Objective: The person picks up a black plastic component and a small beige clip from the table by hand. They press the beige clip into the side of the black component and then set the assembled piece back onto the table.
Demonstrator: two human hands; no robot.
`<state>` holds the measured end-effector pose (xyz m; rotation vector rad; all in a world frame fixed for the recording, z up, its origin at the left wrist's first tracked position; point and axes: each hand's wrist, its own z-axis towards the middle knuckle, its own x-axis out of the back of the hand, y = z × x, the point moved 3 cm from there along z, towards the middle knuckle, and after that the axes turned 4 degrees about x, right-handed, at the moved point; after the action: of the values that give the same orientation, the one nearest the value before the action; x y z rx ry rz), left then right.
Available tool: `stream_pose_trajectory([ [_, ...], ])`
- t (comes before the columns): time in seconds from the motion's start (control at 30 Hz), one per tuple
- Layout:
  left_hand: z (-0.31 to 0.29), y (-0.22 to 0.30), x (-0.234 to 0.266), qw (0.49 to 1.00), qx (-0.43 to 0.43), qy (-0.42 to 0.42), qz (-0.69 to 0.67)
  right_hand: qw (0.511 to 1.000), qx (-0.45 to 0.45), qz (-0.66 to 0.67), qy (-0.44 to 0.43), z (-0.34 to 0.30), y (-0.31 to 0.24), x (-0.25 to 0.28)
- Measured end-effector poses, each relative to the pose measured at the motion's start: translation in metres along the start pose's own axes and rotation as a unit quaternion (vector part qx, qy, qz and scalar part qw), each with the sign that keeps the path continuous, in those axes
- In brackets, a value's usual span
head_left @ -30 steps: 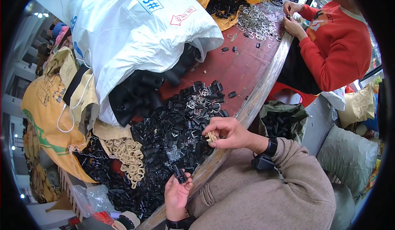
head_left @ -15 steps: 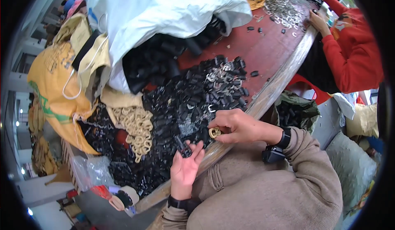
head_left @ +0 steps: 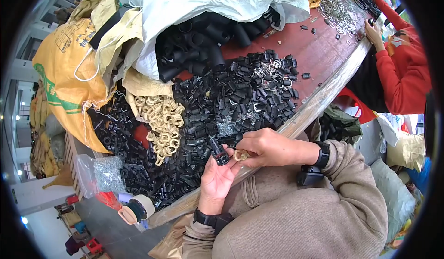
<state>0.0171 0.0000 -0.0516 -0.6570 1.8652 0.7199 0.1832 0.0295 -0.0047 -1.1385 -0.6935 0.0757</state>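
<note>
Palm up near the wooden table edge, my left hand (head_left: pixel 216 181) is closed on a black plastic tubular fitting (head_left: pixel 218 152) that sticks up from its fingers. My right hand (head_left: pixel 267 149) pinches a small tan plastic ring-shaped piece (head_left: pixel 241 155) between thumb and fingers, right beside the black fitting. Whether the two pieces touch I cannot tell. Beyond my hands spreads a heap of small black plastic parts (head_left: pixel 199 141). A pile of similar tan pieces (head_left: pixel 163 125) spills from a paper sack to the left.
A white sack (head_left: pixel 203 0) holding black tubes (head_left: pixel 201 50) lies open at the back, with a yellow sack (head_left: pixel 64 83) left of it. A clear bag of small metal pieces (head_left: pixel 109 173) and a spool (head_left: pixel 137 210) sit near left. A person in red (head_left: pixel 407 69) works at far right.
My hands have come together, bringing the black fitting and the tan piece side by side. The view has shifted a little, so the table contents appear farther right.
</note>
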Motion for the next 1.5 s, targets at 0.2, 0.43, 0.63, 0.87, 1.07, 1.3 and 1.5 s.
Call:
stream_pose_trajectory([
  [0.2, 0.000, 0.000, 0.001, 1.000, 0.005, 0.008, -0.013, 0.999, 0.024, -0.031, -0.009, 0.001, -0.002, 0.000],
  [0.43, 0.001, 0.000, 0.001, 1.000, 0.019, 0.012, -0.022, 0.999, 0.034, -0.035, 0.002, 0.000, 0.000, 0.002],
  [0.63, 0.003, 0.000, -0.003, 1.000, 0.024, 0.002, -0.013, 0.999, 0.035, -0.023, 0.014, -0.003, 0.002, 0.003],
  [0.87, 0.005, -0.004, -0.006, 0.999, 0.034, 0.027, -0.024, 0.992, 0.057, -0.117, 0.008, -0.009, 0.005, -0.001],
  [1.07, 0.007, -0.005, -0.012, 0.998, 0.043, 0.034, 0.033, 0.983, 0.080, -0.165, -0.026, -0.009, 0.004, 0.001],
  [1.3, 0.007, 0.000, -0.018, 0.996, 0.039, 0.043, 0.069, 0.983, 0.146, -0.080, 0.080, -0.008, -0.006, 0.012],
  [1.5, 0.003, 0.002, -0.015, 0.991, 0.032, 0.069, 0.107, 0.980, 0.168, -0.111, 0.008, -0.003, -0.015, 0.012],
])
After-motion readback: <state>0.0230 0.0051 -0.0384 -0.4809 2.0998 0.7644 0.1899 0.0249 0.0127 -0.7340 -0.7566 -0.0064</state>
